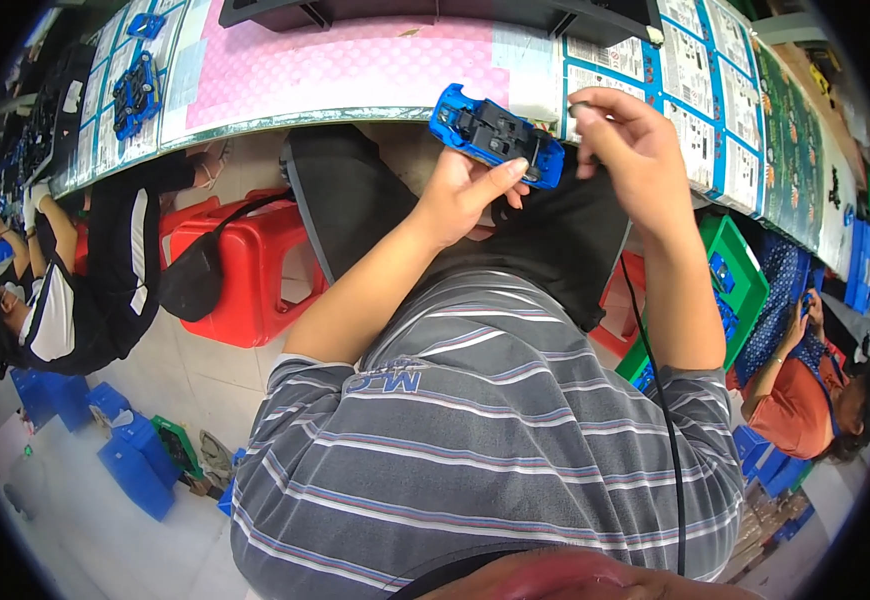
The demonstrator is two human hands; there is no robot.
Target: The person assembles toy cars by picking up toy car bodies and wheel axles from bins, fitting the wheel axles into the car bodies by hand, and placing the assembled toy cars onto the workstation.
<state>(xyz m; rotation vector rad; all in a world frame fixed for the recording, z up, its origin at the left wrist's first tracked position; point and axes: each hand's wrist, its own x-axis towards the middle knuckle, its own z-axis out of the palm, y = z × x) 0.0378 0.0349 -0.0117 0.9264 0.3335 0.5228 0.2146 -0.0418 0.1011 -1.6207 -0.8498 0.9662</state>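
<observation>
Toy car (496, 136) gripped upside down in left hand (463, 190), by tabletop (285, 110).
Light, rigid plastic; best held by sides. Right hand (627, 135) pinching small part.

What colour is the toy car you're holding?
The toy car in the left hand is bright blue with a black underside, shown in the head view.

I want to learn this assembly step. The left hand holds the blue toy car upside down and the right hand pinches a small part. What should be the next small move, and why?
Probably bring the right hand a little left and down to the blue toy car. Its black underside faces up, steadied by the left hand, and the small dark part sits pinched just beside the car's end, not yet touching.
</observation>
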